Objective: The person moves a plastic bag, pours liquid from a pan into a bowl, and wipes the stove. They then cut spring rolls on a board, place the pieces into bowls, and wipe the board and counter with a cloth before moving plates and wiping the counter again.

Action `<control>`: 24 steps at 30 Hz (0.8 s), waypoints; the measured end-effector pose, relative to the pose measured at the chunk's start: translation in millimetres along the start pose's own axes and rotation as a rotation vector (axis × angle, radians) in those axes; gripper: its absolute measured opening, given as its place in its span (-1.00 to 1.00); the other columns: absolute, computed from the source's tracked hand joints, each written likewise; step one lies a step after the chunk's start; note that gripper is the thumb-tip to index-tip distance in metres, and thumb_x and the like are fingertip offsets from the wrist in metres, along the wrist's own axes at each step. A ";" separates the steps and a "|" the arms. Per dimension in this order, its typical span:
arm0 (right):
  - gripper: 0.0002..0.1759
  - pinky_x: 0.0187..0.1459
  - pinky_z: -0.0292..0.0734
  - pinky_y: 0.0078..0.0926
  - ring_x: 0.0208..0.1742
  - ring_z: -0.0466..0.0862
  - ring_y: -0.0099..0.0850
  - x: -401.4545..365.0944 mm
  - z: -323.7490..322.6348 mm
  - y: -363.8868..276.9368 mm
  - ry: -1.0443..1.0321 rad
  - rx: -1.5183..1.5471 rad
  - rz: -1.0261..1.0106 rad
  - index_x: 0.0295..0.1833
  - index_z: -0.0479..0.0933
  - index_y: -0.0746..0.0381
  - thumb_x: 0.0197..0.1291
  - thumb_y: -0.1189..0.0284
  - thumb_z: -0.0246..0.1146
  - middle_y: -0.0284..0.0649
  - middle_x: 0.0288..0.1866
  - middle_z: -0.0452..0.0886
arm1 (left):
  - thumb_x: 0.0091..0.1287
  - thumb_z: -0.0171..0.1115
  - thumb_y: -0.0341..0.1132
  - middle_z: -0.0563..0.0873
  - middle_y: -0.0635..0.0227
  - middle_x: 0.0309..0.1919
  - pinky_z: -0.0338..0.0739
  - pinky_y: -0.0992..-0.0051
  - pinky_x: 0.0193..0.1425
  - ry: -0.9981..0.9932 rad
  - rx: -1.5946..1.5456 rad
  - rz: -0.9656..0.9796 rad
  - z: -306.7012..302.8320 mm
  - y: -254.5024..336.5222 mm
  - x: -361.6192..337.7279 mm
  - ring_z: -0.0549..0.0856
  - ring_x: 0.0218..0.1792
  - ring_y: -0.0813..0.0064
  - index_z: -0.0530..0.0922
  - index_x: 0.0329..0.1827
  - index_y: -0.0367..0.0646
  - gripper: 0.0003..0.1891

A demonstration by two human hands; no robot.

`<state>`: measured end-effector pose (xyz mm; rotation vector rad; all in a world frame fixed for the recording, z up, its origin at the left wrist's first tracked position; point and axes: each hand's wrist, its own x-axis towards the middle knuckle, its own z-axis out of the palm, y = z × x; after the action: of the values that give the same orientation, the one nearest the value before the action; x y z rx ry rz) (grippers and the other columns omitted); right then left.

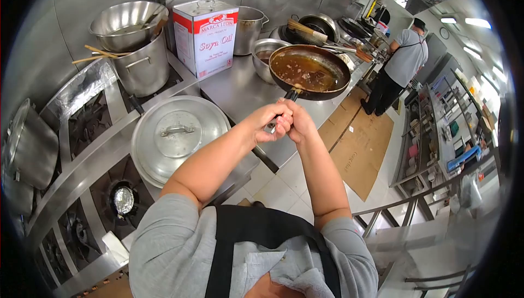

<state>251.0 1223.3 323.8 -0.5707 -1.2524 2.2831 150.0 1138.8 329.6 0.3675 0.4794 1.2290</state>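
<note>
Both my hands are wrapped round the dark handle of a frying pan [308,71], held out in front of me. My left hand [267,122] and my right hand [297,120] press together on it. Brown oily liquid with small bits lies in the pan, and its outside is dark. Behind and left of the pan, partly covered by it, a steel bowl [260,60] with brown liquid stands on the steel counter [240,93].
A white and red soya oil tin [204,39] stands left of the bowl. A large round lid [177,134] lies beside the stove burners [124,198]. A stockpot [143,69] carries a steel bowl. Another person [406,55] stands at the far counter, beyond cardboard [360,145] on the floor.
</note>
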 end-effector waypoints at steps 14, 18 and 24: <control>-0.75 -0.65 0.41 -0.60 -0.64 0.48 -0.57 123.0 -93.3 -70.3 -0.026 -0.144 0.065 -0.46 0.50 0.26 0.13 0.31 0.26 -0.36 -0.57 0.50 | 0.31 0.08 -0.34 0.37 0.61 -0.73 0.35 0.80 -0.72 -0.010 -0.159 0.108 -21.7 56.0 140.4 0.38 -0.74 0.84 0.35 -0.54 -0.12 -0.77; -0.73 -0.66 0.41 -0.59 -0.63 0.51 -0.55 139.7 -103.0 -81.5 -0.025 -0.191 0.081 -0.46 0.50 0.29 0.13 0.31 0.26 -0.33 -0.56 0.51 | 0.31 0.07 -0.34 0.37 0.60 -0.72 0.36 0.79 -0.71 -0.043 -0.248 0.109 -36.6 62.2 166.8 0.38 -0.73 0.85 0.35 -0.54 -0.13 -0.76; -0.73 -0.64 0.42 -0.58 -0.63 0.52 -0.53 167.5 -122.2 -86.1 -0.039 -0.209 0.074 -0.45 0.51 0.33 0.15 0.34 0.23 -0.31 -0.56 0.52 | 0.32 0.06 -0.34 0.37 0.61 -0.72 0.37 0.79 -0.69 -0.116 -0.306 0.108 -51.4 70.5 195.1 0.39 -0.73 0.85 0.35 -0.55 -0.13 -0.76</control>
<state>202.6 1442.4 315.0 -0.6582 -1.5241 2.2467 116.1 1346.6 293.1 0.2036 0.1683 1.3546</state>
